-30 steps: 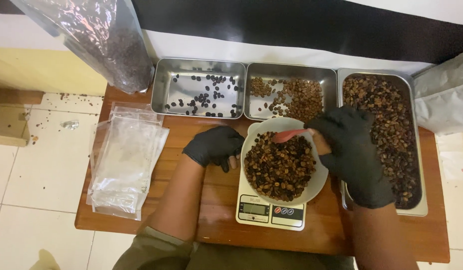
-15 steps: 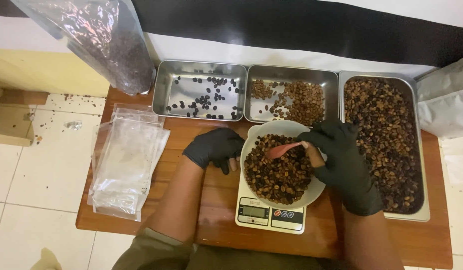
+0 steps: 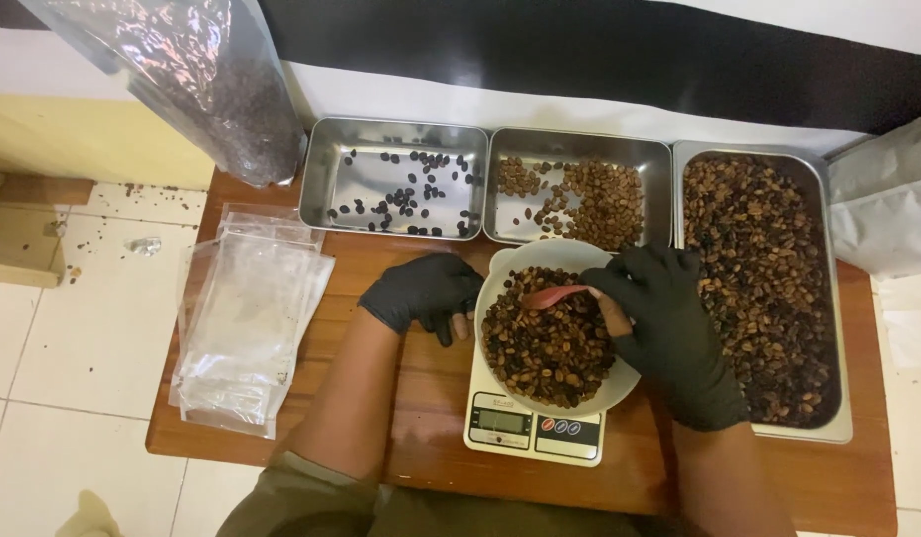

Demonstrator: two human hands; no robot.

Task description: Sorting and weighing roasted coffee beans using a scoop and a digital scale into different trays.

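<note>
Here the right hand [image 3: 669, 333], in a black glove, reaches in from the lower right and curls over the rim of the white bowl [image 3: 540, 261], its fingers pinched on a small red spoon [image 3: 552, 295] whose tip lies on the roasted beans [image 3: 546, 343] filling the bowl, which sits on a white kitchen scale [image 3: 532, 428] on the wooden desk [image 3: 401, 398]. The left hand [image 3: 423, 295], also gloved, rests loosely curled against the bowl's left side, holding nothing that shows. Clear plastic pouches [image 3: 244, 328] lie stacked at the desk's left edge, a large clear bag of dark beans [image 3: 197, 85] leans at the upper left, and a grey bag [image 3: 888, 204] stands at the right.
</note>
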